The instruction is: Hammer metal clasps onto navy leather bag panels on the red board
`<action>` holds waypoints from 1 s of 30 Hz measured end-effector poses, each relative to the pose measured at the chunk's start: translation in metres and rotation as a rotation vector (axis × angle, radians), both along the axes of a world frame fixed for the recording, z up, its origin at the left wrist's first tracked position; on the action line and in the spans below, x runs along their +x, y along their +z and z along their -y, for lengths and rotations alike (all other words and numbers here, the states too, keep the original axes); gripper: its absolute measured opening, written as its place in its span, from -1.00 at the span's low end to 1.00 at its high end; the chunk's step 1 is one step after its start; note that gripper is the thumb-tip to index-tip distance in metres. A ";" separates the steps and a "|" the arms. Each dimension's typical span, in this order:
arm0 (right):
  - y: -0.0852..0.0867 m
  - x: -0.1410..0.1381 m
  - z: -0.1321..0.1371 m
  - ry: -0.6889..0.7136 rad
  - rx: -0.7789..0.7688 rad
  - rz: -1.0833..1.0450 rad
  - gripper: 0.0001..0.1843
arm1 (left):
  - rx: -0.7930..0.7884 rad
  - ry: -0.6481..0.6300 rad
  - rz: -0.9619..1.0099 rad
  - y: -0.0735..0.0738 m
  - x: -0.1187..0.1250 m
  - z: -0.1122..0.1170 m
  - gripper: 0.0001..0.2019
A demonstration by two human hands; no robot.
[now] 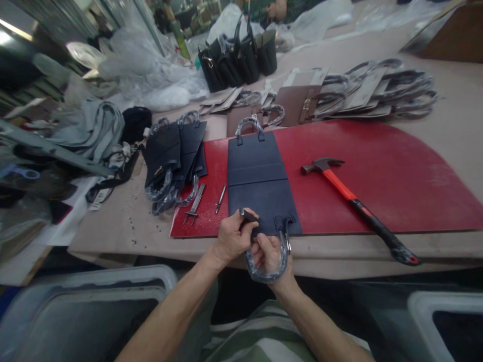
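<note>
My left hand [233, 237] is closed round a short dark metal rod, like a hole punch [247, 215], held over the lower part of a flat navy bag panel [257, 163]. My right hand [268, 251] sits inside the loop of the panel's lower plastic-wrapped handle [268, 277], fingers curled at the front edge. What the right fingers pinch is hidden. The panel lies on a red board [392, 171], its other handle [249, 122] at the far end. A small metal piece [289, 244] hangs beside the right hand. A claw hammer [349, 198] rests to the right.
Metal dividers [195, 205] and a thin pen-like tool [221, 199] lie left of the panel. More navy bag panels [164, 148] are piled beyond them. Brown bag pieces [296, 103], black bags [237, 58] and clear plastic [151, 75] fill the back. Grey bins [113, 276] stand below the table.
</note>
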State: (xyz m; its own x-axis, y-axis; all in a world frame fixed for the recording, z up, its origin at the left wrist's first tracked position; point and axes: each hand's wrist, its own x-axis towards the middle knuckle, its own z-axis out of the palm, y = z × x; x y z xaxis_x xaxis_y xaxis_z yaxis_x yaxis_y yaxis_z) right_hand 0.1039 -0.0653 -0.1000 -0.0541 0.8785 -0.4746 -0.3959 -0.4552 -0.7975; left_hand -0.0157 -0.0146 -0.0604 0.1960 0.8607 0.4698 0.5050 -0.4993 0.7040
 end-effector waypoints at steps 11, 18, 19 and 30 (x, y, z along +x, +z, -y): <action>0.013 0.078 0.037 0.460 0.191 0.472 -0.67 | 0.013 -0.010 -0.017 -0.004 0.000 -0.001 -0.87; 0.063 0.177 -0.019 -0.049 0.487 1.248 -0.68 | 0.009 -0.016 -0.012 -0.004 0.001 -0.001 -0.87; 0.069 0.186 -0.033 -0.090 0.568 1.376 -0.67 | 0.006 -0.022 -0.017 -0.004 0.001 -0.001 -0.87; 0.071 0.211 -0.119 0.201 0.161 1.129 -0.74 | -0.023 0.007 0.034 -0.003 0.006 -0.001 -0.87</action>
State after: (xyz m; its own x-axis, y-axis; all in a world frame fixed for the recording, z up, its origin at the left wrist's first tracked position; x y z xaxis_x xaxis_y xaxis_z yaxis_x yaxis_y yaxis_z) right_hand 0.3145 0.0539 -0.0288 0.1837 0.9570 -0.2247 0.6469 -0.2898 -0.7054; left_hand -0.0095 -0.0137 -0.0632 0.1747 0.8724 0.4564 0.4839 -0.4798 0.7319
